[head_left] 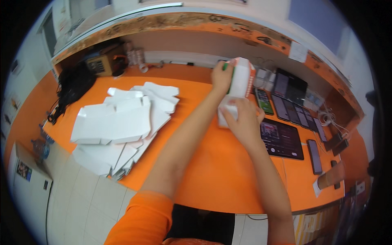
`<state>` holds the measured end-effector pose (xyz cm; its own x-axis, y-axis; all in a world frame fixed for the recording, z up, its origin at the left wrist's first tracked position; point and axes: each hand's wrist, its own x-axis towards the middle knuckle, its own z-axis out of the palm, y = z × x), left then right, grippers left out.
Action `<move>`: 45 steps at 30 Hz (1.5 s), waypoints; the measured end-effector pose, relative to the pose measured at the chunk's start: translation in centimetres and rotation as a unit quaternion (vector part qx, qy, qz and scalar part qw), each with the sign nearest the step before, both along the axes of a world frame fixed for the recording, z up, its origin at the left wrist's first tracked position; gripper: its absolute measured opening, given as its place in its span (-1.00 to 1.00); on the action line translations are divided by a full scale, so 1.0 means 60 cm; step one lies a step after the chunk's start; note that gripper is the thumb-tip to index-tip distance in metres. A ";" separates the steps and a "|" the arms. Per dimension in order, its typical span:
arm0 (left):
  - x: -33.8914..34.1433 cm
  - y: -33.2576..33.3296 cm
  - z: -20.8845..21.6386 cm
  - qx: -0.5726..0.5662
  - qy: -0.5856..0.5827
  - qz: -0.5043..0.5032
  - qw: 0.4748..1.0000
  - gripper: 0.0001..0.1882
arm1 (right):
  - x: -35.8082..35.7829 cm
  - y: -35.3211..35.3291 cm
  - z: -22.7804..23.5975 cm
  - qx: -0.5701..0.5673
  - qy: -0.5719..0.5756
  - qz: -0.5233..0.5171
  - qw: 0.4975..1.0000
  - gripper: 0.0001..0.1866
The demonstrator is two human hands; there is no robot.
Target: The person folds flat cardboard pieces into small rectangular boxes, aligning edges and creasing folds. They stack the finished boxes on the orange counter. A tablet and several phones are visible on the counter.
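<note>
Beyond the middle of the orange table, a carton with a white face and orange and green sides stands tilted. My left hand is closed around its left side near the top. At the lower end, my right hand has its thumb and fingers bent onto a white flap; part of that flap is hidden under the fingers. To the left of my arms lies a loose stack of flattened white cardboard cartons, some with creased edges and tabs.
A tablet with a lit screen lies right of my right hand. Several phones, a larger dark tablet and white cables crowd the right side. A lidded brown cup lies near the right edge. A black bag rests far left.
</note>
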<state>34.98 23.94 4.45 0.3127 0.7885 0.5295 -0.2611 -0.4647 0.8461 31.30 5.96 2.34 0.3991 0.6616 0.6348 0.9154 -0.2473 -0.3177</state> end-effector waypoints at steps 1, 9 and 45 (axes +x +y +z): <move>0.009 0.011 -0.014 -0.033 0.040 -0.008 0.999 -0.40 | -0.007 -0.007 -0.019 -0.036 -0.031 0.017 0.999 -0.52; -0.236 0.041 -0.004 0.205 0.255 0.064 0.943 -0.23 | 0.040 -0.009 -0.105 0.006 -0.131 0.014 0.991 -0.71; -0.525 -0.406 -0.101 -0.183 -0.043 -0.310 0.932 -0.44 | -0.266 -0.252 -0.082 0.094 0.091 0.173 0.976 -0.40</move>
